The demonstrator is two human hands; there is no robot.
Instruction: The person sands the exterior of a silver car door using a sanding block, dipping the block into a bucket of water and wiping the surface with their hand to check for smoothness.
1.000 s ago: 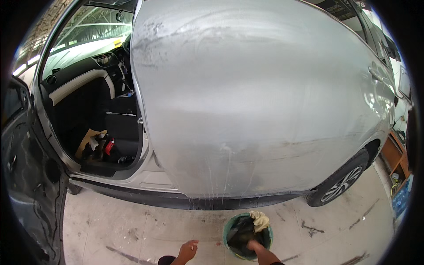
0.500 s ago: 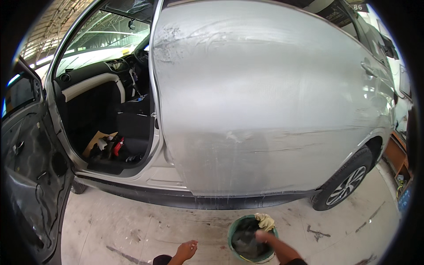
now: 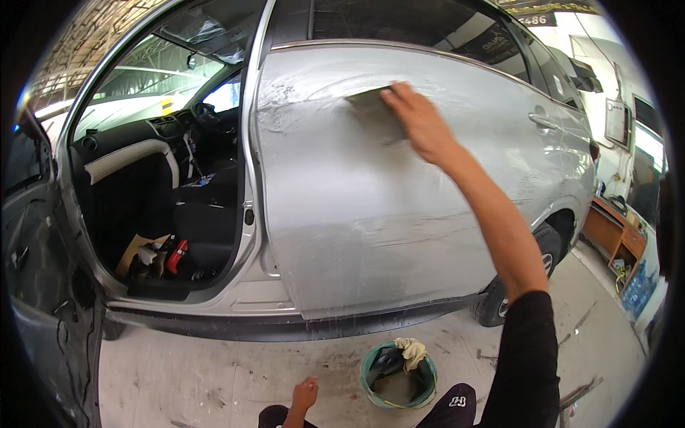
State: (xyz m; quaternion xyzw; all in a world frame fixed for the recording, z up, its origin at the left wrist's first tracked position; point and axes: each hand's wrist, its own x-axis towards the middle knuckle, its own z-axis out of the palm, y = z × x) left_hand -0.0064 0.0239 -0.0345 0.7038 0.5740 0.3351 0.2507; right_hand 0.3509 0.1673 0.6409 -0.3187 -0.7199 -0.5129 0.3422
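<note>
My right hand is raised to the upper part of the silver car's rear door. Its fingers grip a dark grey sheet of sandpaper that lies against or very near the panel. Low in the view, by my knee, my left hand hangs with its fingers curled in and nothing visible in them. On the floor between my legs and the car stands a green bucket of murky water. A cream cloth drapes over its rim. Scuffs and dark scratches mark the door.
The front door stands wide at the left, showing the cabin with a red object on its floor. A rear wheel is at the right. Beyond it stand a wooden desk and blue bottles.
My right hand has come up from the bucket to the upper door with the sandpaper in it. My left hand stays low. The view has tilted up and shifted right.
</note>
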